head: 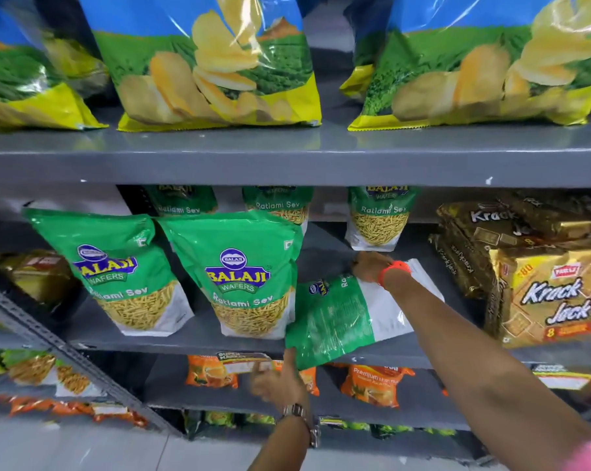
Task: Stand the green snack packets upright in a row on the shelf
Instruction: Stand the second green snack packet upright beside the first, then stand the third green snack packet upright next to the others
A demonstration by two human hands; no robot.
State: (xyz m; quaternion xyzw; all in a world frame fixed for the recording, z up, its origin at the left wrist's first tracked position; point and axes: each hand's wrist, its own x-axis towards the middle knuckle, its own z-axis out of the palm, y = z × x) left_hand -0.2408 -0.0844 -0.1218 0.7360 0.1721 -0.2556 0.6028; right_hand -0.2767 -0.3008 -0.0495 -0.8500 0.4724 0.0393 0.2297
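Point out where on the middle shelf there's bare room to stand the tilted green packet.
Bare grey shelf lies between the second upright packet and the Krack Jack packs, under the lying packet both hands hold. Left of there, upright packets crowd the front.

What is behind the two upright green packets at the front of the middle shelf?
Behind the two front packets stand more green packets of the same kind, upright near the shelf back. Only their upper halves show; the lower parts of two are covered.

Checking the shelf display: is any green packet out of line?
Yes. One Ratlami Sev packet lies tipped sideways, back outward, overhanging the shelf edge, beside two upright packets.
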